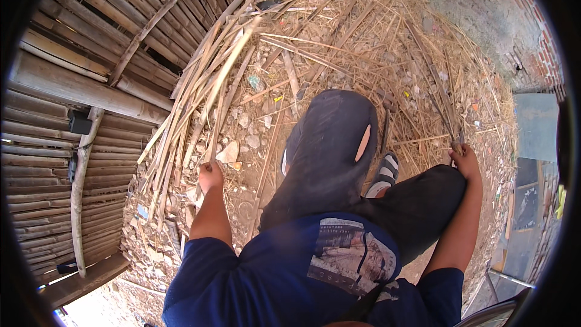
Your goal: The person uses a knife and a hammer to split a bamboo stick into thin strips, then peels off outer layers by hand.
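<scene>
My left hand [210,177] is closed around the near ends of a bundle of long split bamboo strips [200,91] that fan away to the upper right. Over my right knee, my right hand [465,158] grips the end of a thin dark stick or blade [446,118] that points up across the straw. I am crouched in dark trousers [330,145], with a striped sandal [385,175] visible between my knees.
A bamboo slat wall [72,97] curves along the left. Dry straw, bamboo scraps and small stones litter the dirt ground [375,48]. A brick wall [514,18] stands at upper right, with a grey board [535,127] beside it.
</scene>
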Demonstrator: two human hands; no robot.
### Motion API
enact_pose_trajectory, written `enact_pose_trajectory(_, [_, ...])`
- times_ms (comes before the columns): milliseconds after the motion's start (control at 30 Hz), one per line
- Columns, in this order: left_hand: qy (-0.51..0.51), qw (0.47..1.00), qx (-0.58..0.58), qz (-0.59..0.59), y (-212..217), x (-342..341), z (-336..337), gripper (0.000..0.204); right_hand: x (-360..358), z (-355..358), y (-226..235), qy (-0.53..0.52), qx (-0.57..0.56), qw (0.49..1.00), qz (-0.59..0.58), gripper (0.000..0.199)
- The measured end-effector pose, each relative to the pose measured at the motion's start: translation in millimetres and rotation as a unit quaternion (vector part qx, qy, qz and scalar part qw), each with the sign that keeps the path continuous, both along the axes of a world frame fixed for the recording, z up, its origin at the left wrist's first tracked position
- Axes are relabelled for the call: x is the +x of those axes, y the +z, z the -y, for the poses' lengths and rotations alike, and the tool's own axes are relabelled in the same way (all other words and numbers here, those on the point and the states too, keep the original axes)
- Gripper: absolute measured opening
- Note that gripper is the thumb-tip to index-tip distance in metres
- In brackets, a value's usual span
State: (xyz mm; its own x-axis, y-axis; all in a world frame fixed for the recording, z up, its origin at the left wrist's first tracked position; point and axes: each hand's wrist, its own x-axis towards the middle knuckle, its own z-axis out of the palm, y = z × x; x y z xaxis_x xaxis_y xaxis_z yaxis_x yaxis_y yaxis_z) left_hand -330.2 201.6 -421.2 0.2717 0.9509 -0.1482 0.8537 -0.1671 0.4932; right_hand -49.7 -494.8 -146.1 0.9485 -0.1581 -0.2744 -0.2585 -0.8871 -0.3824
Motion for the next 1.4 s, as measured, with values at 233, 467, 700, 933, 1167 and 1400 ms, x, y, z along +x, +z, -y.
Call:
enact_pose_trajectory(233, [0.002,1.000,0.017,-0.012,12,6,-21,0.035,4,14,-13,0.021,0.003,0.999,0.029,0.039])
enact_pose_trajectory(467, [-0.019,0.999,0.028,-0.016,12,0,-36,0.036,6,15,-16,0.034,0.001,0.998,0.045,0.039])
enact_pose_trajectory(700, [-0.083,0.996,0.032,-0.021,-7,-8,-41,0.034,7,6,-11,0.040,-0.008,0.998,0.042,0.040])
enact_pose_trajectory(933, [-0.126,0.992,0.010,0.008,-2,-13,-7,0.035,3,1,-5,0.021,0.024,0.999,0.022,0.042])
enact_pose_trajectory(1167, [-0.155,0.985,0.008,0.079,-15,0,-5,0.036,7,17,-10,0.034,-0.018,0.999,0.011,0.049])
enact_pose_trajectory(1400, [-0.130,0.991,0.037,-0.008,-1,29,-43,0.060,7,2,-2,0.015,-0.021,1.000,-0.013,0.047])
